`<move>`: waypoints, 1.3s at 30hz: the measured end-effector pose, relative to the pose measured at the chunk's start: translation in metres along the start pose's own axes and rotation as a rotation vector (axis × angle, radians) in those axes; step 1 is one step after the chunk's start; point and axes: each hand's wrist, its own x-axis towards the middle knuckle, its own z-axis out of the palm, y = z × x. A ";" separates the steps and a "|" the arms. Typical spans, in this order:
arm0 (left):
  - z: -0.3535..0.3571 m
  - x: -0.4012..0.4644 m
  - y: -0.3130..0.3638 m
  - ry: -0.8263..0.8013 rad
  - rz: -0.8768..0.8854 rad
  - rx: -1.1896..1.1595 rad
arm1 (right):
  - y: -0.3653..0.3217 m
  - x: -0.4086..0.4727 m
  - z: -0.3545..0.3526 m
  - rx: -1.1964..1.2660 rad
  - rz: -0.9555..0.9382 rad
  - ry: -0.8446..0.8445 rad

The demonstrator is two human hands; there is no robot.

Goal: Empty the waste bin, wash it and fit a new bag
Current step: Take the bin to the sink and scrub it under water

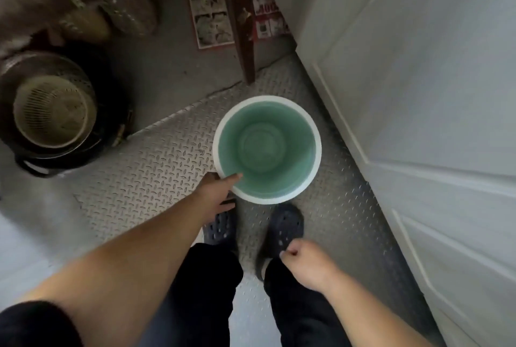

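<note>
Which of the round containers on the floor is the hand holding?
The green-inside waste bin with the white rim; the left hand grips it. The beige basket sits apart, untouched.

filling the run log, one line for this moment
left hand grips bin rim | bin empty, no bag | right hand idle
</note>
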 end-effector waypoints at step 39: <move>-0.185 -0.391 -0.129 0.337 -0.017 -0.481 | -0.059 -0.311 -0.072 -0.948 -0.242 -0.053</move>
